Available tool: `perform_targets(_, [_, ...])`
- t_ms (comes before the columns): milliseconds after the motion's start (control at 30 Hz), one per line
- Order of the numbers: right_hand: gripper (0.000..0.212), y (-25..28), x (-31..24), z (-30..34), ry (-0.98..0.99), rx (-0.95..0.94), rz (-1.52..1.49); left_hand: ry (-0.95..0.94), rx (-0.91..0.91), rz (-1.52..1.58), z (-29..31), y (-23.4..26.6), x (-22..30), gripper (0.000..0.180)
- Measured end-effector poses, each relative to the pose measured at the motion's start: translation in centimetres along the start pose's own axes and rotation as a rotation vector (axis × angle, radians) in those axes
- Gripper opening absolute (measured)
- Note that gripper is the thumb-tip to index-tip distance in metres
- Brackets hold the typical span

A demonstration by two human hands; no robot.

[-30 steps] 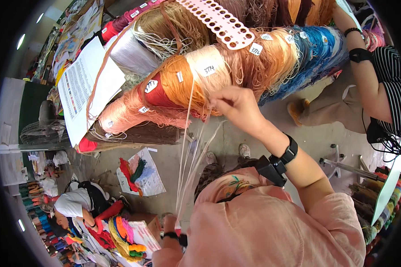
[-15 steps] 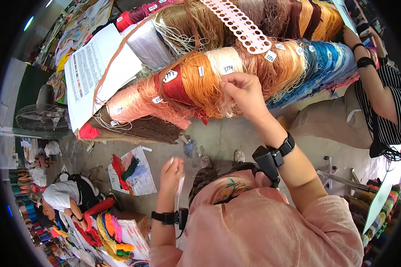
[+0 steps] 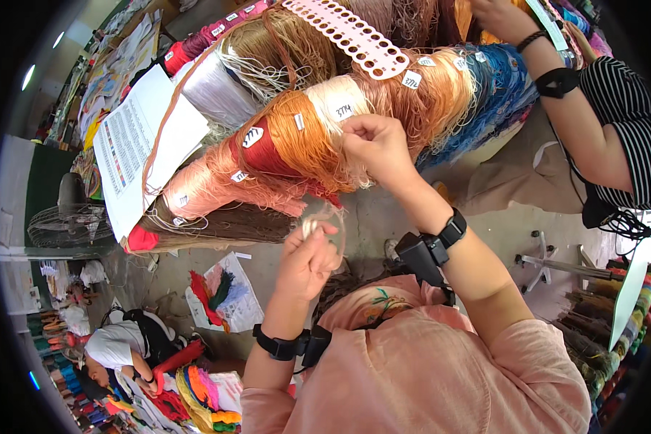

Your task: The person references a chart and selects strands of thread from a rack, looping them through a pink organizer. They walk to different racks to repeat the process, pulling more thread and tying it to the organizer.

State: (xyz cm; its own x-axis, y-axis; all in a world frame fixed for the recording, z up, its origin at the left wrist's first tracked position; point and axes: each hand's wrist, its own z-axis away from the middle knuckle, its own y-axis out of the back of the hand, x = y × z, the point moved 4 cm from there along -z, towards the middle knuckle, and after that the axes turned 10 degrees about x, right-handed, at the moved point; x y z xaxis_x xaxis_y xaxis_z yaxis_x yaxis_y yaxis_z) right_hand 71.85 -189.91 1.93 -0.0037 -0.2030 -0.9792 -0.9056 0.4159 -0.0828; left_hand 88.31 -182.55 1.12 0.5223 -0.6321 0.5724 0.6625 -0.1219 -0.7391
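Note:
A row of thread bundles lies across the far side. My right hand (image 3: 380, 148) is closed in a pinch at the lower edge of the cream thread bundle (image 3: 333, 101), its fingertips on loose strands. On its left lies an orange bundle (image 3: 293, 137); a tan-peach bundle (image 3: 390, 98) is on its right. Nearer to me, my left hand (image 3: 307, 264) is raised with curled fingers, closed on a pale thread (image 3: 342, 235) that loops out beside it. Whether that thread joins the cream bundle I cannot make out.
A pale strip with rows of holes (image 3: 347, 36) rests over the bundles. Printed sheets (image 3: 141, 145) lie at left. At right, a co-worker's hand (image 3: 503, 22) reaches over the threads. A standing fan (image 3: 69, 217) and another bent-over person (image 3: 119, 340) are at left.
My left hand has risen toward the bundles, and the pale thread now loops at its right side. My right hand stays at the cream bundle. The co-worker's arm has reached farther over the threads.

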Motion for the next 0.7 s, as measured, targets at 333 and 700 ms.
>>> perform_targets(333, [0.002, 0.3, -0.9, 1.2, -0.431, -0.253, -0.506, -0.164, 0.108, -0.041, -2.3, -2.9, 2.7, 0.019])
perform_targets(700, [0.005, -0.3, -0.6, 0.6, -0.172, -0.073, -0.034, -0.140, 0.131, -0.029, -3.2, -3.5, 2.2, 0.019])
